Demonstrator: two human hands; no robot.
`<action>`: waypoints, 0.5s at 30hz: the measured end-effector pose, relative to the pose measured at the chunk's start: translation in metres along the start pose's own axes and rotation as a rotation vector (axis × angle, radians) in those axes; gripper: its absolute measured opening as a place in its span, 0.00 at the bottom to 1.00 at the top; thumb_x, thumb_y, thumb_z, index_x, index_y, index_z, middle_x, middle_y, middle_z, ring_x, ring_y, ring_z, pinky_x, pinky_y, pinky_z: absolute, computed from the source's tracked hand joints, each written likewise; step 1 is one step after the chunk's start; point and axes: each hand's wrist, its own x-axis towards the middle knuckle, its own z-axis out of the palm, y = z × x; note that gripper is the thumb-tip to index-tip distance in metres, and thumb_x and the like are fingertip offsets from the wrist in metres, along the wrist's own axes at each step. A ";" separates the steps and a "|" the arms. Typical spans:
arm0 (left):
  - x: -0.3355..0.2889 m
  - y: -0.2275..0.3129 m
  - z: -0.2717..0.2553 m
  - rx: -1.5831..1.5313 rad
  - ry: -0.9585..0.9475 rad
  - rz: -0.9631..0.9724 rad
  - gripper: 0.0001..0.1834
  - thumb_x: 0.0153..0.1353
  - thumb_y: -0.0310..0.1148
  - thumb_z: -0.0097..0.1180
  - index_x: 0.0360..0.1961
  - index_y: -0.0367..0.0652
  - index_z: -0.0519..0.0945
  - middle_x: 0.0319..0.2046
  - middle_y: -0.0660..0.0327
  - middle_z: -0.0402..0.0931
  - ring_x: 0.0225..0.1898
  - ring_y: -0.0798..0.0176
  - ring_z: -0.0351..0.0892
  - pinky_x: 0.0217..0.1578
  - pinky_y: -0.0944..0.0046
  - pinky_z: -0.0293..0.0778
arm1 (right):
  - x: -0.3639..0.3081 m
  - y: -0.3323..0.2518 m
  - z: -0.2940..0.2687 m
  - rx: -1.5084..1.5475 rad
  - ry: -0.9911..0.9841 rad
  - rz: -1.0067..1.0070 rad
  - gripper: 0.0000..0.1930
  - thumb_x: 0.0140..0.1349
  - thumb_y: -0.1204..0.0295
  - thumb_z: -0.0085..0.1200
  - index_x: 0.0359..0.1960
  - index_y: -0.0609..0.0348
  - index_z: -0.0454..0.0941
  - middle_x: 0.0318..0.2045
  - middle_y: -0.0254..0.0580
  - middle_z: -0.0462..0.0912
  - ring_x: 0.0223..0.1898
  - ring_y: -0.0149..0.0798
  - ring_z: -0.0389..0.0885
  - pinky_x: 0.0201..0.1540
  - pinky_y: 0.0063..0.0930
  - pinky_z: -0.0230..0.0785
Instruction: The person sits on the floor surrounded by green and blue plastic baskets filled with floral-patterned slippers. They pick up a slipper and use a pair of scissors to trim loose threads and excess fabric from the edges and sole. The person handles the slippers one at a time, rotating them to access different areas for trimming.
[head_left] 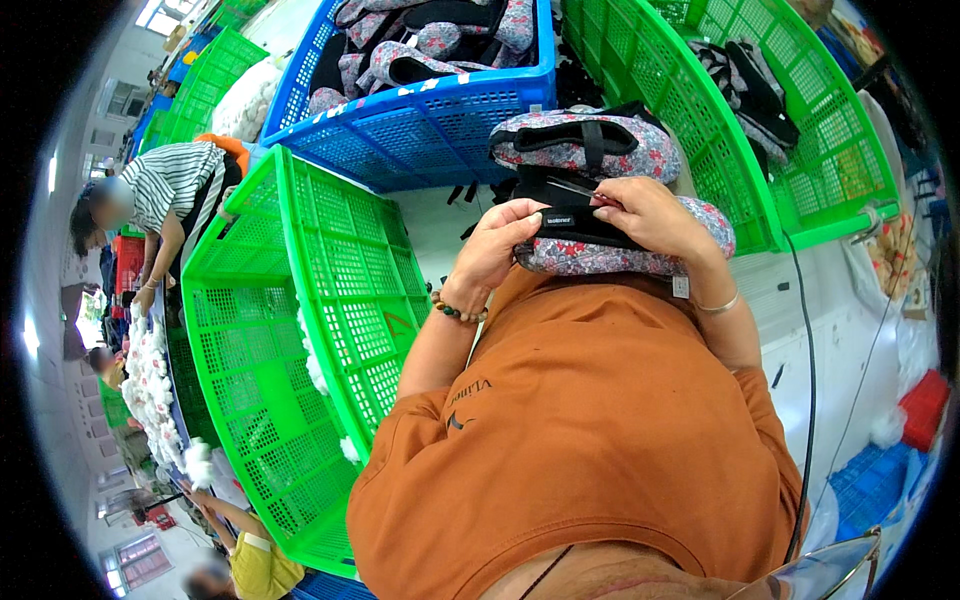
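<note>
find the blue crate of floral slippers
In the head view, the blue crate stands at the top, left of centre, between green crates, beyond the left hand.

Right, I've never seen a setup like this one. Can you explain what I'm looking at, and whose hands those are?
There's no machine here, just a person's two bare hands. The single picture comes from a fisheye camera on that person's head, looking down, so straight edges bend and the orange shirt fills the lower middle. Picture left is the person's left.

The left hand pinches the black band of a floral slipper. The right hand holds a small pointed metal tool, perhaps scissors. A second slipper lies just beyond; what supports them is mostly hidden. Around them stand a blue crate full of slippers and green crates. The people at far left are co-workers.
</note>
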 end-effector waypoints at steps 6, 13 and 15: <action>0.007 -0.006 -0.008 -0.039 -0.016 -0.054 0.06 0.63 0.29 0.52 0.38 0.39 0.77 0.33 0.65 0.79 0.34 0.74 0.77 0.36 0.73 0.73 | -0.004 -0.006 -0.001 0.004 0.120 0.037 0.09 0.58 0.69 0.53 0.32 0.64 0.75 0.28 0.52 0.78 0.33 0.55 0.78 0.35 0.42 0.68; 0.044 0.080 -0.032 0.042 0.198 0.171 0.03 0.58 0.30 0.54 0.28 0.46 0.76 0.28 0.68 0.75 0.27 0.70 0.73 0.33 0.67 0.75 | -0.029 -0.049 -0.042 0.101 0.921 -0.052 0.06 0.58 0.78 0.57 0.36 0.65 0.75 0.26 0.41 0.75 0.23 0.32 0.71 0.27 0.22 0.65; 0.078 0.137 -0.054 -0.099 0.239 0.361 0.05 0.61 0.27 0.49 0.34 0.39 0.77 0.36 0.59 0.77 0.38 0.60 0.78 0.44 0.58 0.77 | -0.029 -0.036 -0.042 0.198 0.952 -0.056 0.07 0.61 0.75 0.57 0.35 0.67 0.76 0.25 0.38 0.74 0.23 0.27 0.68 0.26 0.19 0.62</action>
